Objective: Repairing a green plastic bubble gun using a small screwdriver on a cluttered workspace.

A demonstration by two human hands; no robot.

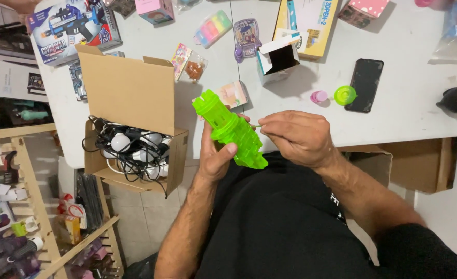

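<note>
So the left hand (pixel 215 155) is wrapped around a translucent neon-green plastic toy (pixel 232 130), thumb across the front, fingers closed tight behind it. The toy is chunky and ribbed, with a notched, crown-like top, held tilted just off the near edge of the white table (pixel 414 113), over the person's lap. The right hand (pixel 298 137) is right beside it, fingertips pinched together on a thin green bit sticking out of the toy's side, so both hands are clamped on the same piece.

Room-wise, there's a decent bare patch of tabletop just past the hands, before you hit the small stuff: a pink cap (pixel 319 96), a green lid (pixel 345 95) next to it and a flat black phone (pixel 365 84) touching that lid. An open white carton (pixel 277 61) sits further back.

To the left, an open cardboard box (pixel 135 93) hangs at the table's corner, flap up, stuffed with black cable and round white bulbs (pixel 135 147). It's near the left wrist, so it's tighter on that side. Below that is a wooden rack (pixel 37 206) with small packets. Another brown carton (pixel 420 163) is tucked under the table on the right.
</note>
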